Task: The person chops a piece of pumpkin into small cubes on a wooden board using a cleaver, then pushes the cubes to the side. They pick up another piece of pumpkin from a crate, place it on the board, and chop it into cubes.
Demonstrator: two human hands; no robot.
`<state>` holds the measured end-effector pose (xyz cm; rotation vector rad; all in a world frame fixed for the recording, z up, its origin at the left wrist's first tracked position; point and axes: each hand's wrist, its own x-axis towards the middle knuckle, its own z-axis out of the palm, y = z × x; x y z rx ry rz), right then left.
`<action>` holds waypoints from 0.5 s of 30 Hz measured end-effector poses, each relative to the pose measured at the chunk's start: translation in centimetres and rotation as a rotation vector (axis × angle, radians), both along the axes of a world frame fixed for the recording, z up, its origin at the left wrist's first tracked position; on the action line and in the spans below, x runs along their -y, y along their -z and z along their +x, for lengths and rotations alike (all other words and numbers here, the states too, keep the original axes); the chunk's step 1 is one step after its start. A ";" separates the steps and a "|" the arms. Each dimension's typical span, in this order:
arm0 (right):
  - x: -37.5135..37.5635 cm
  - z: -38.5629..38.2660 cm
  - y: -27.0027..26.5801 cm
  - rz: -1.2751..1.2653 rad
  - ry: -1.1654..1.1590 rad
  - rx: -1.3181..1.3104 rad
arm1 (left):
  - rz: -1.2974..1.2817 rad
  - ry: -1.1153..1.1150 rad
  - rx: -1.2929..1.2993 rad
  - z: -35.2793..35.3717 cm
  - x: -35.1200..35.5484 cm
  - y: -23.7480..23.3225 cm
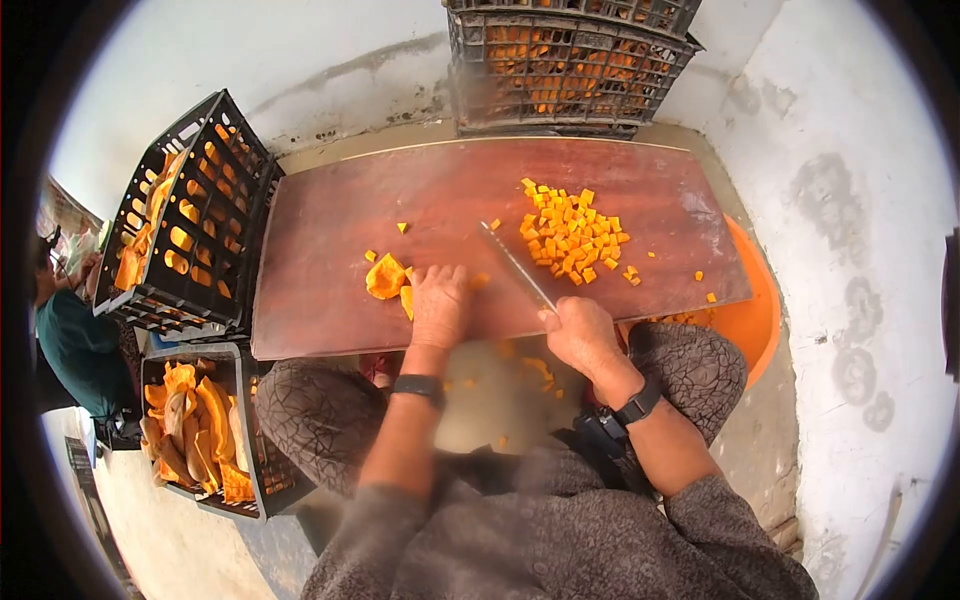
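Observation:
A knife (518,266) is gripped by its handle in my right hand (583,338), its blade slanting up and left over the reddish-brown board (330,225). My left hand (440,298) rests on the board with curled fingers over a piece of pumpkin (480,281), mostly hidden and blurred beside the fingertips. Just left of that hand lie a larger orange pumpkin chunk (385,277) and a narrower pumpkin piece (407,301). Beyond the blade is a spread pile of pumpkin cubes (575,235).
A black crate (185,225) of pumpkin pieces stands left of the board, above a grey crate (255,430) of pumpkin strips. More stacked crates (570,75) stand behind. An orange basin (760,295) sits under the right end. Another person (80,345) is at far left.

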<state>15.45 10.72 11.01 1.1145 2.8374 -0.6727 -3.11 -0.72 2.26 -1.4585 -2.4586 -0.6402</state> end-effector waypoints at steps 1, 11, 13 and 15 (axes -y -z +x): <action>0.0 0.0 0.1 -0.012 0.007 -0.006 | -0.105 0.011 0.050 0.3 -0.2 0.1; -0.8 0.1 0.7 -0.098 0.081 -0.080 | 0.194 0.077 0.163 2.6 -0.1 1.0; -0.9 0.1 0.6 -0.099 0.085 -0.072 | 0.118 0.076 0.241 2.6 0.0 0.7; -0.9 0.0 0.6 -0.098 0.087 -0.067 | 0.171 0.087 0.260 2.5 0.2 1.1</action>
